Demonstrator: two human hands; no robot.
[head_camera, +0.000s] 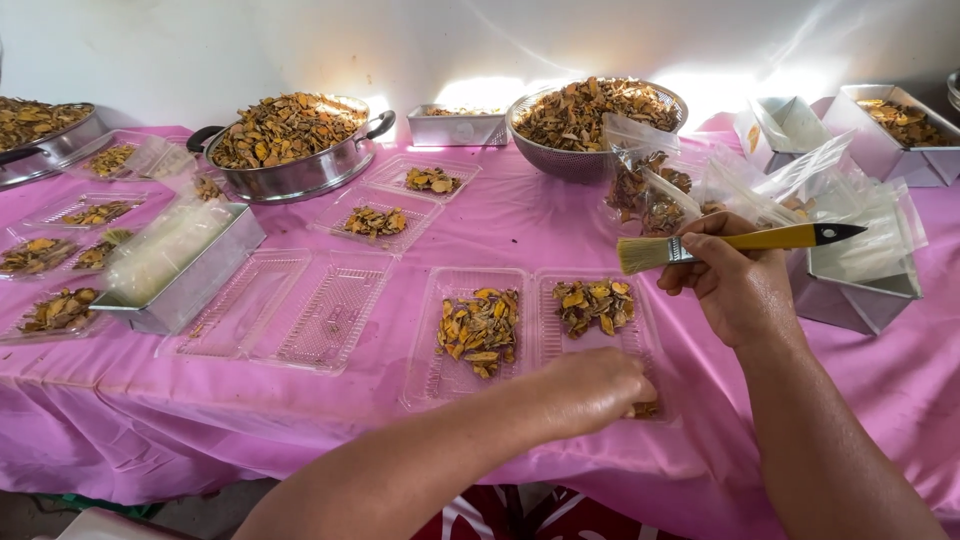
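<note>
now the right hand (735, 290) has its fingers clamped on a yellow-handled paintbrush (735, 242), light and stiff, best held mid-handle. the left hand (592, 388), fingers curled together, rests on the clear hinged tray (540, 335) of brittle dried slices (480, 330) on the pink tablecloth (200, 420).

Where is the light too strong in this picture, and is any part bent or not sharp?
Head view: glare burns out the wall behind the metal colander and the pot; table edges curve from the wide lens; the right hand with the brush stays sharp.
</note>
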